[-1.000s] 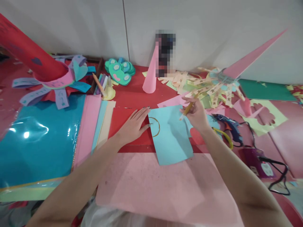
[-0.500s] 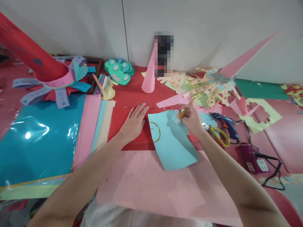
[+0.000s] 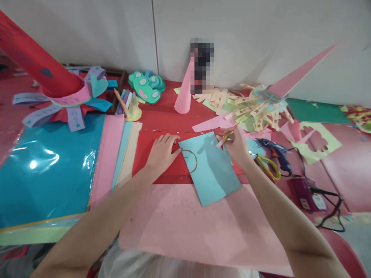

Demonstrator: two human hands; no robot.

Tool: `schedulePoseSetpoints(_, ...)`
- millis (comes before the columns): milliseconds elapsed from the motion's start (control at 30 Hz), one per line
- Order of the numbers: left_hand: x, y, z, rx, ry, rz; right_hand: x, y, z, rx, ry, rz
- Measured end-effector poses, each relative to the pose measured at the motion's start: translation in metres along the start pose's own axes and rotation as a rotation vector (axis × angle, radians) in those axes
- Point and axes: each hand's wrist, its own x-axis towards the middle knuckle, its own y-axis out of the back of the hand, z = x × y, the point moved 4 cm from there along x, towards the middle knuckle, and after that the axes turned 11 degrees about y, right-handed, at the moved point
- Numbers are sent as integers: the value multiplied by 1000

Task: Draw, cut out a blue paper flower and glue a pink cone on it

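A light blue sheet of paper (image 3: 213, 173) lies at a slant over red paper (image 3: 145, 154), with a brown-gold half circle and a short stroke drawn by its left edge. My left hand (image 3: 162, 154) rests on the red paper, fingers bent, its thumb apart from them and at the blue sheet's upper left corner. Between the fingers of my right hand (image 3: 237, 144) is a gold marker (image 3: 224, 139), slanting down to the left above the sheet's upper right edge. Just right of that wrist lie yellow-handled scissors (image 3: 269, 166).
A blue glue gun (image 3: 274, 152) and a purple power box (image 3: 311, 195) with a black cord sit on the right. Pink cones (image 3: 182, 98) and paper strips (image 3: 220, 98) stand along the wall. Left are a red cone hat (image 3: 49, 71) and plastic-wrapped blue paper (image 3: 55, 173).
The blue sheet has turned slightly and now lies flatter. My left hand's spread fingers have bent, and its thumb has come to the sheet's corner. My right hand keeps the marker.
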Motion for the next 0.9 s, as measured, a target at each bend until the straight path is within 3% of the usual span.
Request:
schedulePoseSetpoints(333, -8, -1, 4, 15, 162, 42, 2, 1, -8, 169, -56, 34)
schedulePoseSetpoints(800, -2, -8, -2, -209, 96, 71, 0, 3, -9, 297, -188, 61)
schedulePoseSetpoints(900, -1, -5, -1, -333, 112, 48, 3, 4, -10, 250, -132, 59)
